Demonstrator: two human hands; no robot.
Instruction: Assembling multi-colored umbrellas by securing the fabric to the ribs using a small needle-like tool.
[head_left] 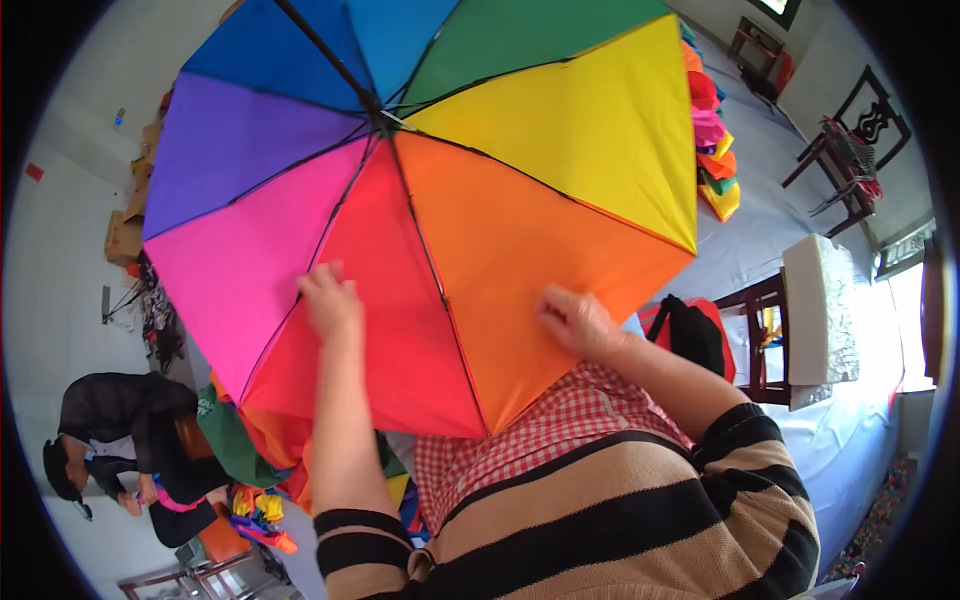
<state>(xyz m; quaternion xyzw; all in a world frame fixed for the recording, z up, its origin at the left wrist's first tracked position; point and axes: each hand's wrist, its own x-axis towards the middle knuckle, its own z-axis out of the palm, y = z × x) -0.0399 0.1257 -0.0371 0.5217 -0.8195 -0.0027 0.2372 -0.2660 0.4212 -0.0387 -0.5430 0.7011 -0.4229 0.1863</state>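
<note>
An open rainbow-coloured umbrella (560, 200) fills the middle, its underside toward me, with black ribs and a dark shaft (325, 45) running up and left from the hub. My left hand (333, 303) is at the rib between the pink and red panels. Its fingers are slightly blurred but look apart, their tips beside the rib. In front of the orange panel, my right hand (580, 320) has its fingers curled together; whatever they may hold is hidden. The umbrella's lower edge reaches over my red checked apron (530, 415).
Colourful folded fabric (715, 150) is piled beyond the umbrella's right edge. At right stand a dark wooden chair (850, 150) and a stool with a pale block (815, 310), near a black and red bag (695, 335). Another person (125, 430) sits at left, handling pink fabric. Cardboard boxes (125, 235) stand behind.
</note>
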